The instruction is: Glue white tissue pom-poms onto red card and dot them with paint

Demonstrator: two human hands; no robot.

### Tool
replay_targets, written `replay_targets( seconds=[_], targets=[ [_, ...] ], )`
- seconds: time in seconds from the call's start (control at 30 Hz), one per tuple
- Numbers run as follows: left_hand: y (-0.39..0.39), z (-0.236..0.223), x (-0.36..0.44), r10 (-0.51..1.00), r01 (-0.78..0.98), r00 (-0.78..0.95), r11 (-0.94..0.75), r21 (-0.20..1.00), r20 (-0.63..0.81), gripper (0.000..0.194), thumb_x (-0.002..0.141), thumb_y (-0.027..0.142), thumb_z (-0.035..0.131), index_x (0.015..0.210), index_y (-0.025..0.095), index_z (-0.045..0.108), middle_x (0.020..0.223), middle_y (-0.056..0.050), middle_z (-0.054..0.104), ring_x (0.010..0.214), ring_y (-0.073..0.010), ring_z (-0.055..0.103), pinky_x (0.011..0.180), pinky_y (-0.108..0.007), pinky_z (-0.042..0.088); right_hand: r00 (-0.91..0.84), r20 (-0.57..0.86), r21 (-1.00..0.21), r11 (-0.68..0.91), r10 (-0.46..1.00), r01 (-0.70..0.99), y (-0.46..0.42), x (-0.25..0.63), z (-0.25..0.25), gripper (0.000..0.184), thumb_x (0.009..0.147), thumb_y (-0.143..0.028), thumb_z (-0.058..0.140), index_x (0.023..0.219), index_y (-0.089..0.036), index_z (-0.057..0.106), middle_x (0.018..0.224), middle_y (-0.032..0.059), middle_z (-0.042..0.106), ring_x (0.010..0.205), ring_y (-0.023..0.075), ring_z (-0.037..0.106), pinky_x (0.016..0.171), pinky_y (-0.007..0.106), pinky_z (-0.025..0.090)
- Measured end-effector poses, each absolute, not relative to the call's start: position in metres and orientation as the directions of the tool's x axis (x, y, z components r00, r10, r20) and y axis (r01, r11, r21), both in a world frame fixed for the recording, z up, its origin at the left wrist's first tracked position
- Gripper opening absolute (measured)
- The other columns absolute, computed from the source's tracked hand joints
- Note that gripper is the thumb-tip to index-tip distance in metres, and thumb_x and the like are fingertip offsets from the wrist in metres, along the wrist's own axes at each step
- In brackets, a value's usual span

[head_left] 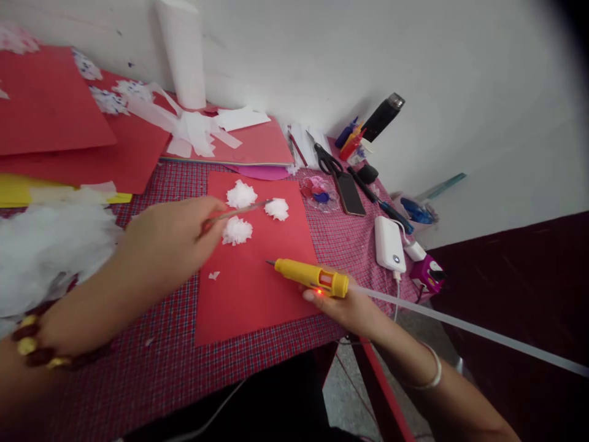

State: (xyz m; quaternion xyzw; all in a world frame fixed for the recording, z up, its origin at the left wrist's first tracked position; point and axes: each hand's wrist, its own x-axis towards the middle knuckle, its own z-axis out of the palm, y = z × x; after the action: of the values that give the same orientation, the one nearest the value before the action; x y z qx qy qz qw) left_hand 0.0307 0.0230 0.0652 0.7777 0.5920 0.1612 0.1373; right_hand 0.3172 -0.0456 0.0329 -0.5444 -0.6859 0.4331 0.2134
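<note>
Left grip (168,239) pinching thin tool (246,209), white puff (278,210) at tip; right grip (352,309) holding glue gun (297,272).

Red sheet (257,313) flat on the table (170,350), close to its front edge. On its far half we count three white, ruffled puffs (237,231): two toward the left edge, one toward the right. We see a slim tool (234,212) slanting in over the left edge, tip at the right-hand puff; contact unclear. Yellow glue gun (299,272) above the right edge, nozzle pointing left, red light lit, translucent glue stick (460,321) trailing from its back.
</note>
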Motion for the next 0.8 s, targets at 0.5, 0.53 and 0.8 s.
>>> replay_targets(
  seconds=[0.5,0.53,0.8],
  targets=[
    [0.024,0.02,0.013,0.971,0.905,0.238,-0.216,0.365,-0.015,0.032,0.099,0.042,0.031,0.088,0.022,0.053,0.072,-0.003,0.06,0.065,-0.0201,0.054,0.059,-0.03,0.027,-0.288,-0.135,-0.745,0.095,0.948,0.66,-0.045,0.313,0.035,0.034,0.082,-0.049,0.067,0.072,-0.021,0.051,0.066,-0.0016,0.05,0.058,0.0129,0.045,0.052,0.03,0.034],
    [0.027,0.018,0.011,0.978,0.899,0.21,-0.195,0.392,0.006,0.029,0.097,0.043,0.033,0.084,0.023,0.05,0.067,-0.001,0.056,0.061,-0.0194,0.051,0.059,-0.03,0.026,-0.299,-0.139,-0.759,0.092,0.944,0.644,-0.045,0.314,0.036,0.03,0.083,-0.046,0.067,0.075,-0.021,0.053,0.068,-0.0008,0.052,0.06,0.0134,0.047,0.053,0.03,0.035],
    [0.034,0.013,0.005,0.98,0.837,0.174,-0.197,0.51,0.092,0.04,0.091,0.05,0.033,0.059,0.025,0.036,0.049,0.001,0.041,0.051,-0.0179,0.043,0.058,-0.031,0.023,-0.272,-0.133,-0.747,0.084,0.953,0.66,-0.046,0.315,0.034,0.025,0.08,-0.04,0.066,0.071,-0.021,0.051,0.065,-0.0011,0.051,0.057,0.0132,0.045,0.053,0.031,0.035]
  ],
)
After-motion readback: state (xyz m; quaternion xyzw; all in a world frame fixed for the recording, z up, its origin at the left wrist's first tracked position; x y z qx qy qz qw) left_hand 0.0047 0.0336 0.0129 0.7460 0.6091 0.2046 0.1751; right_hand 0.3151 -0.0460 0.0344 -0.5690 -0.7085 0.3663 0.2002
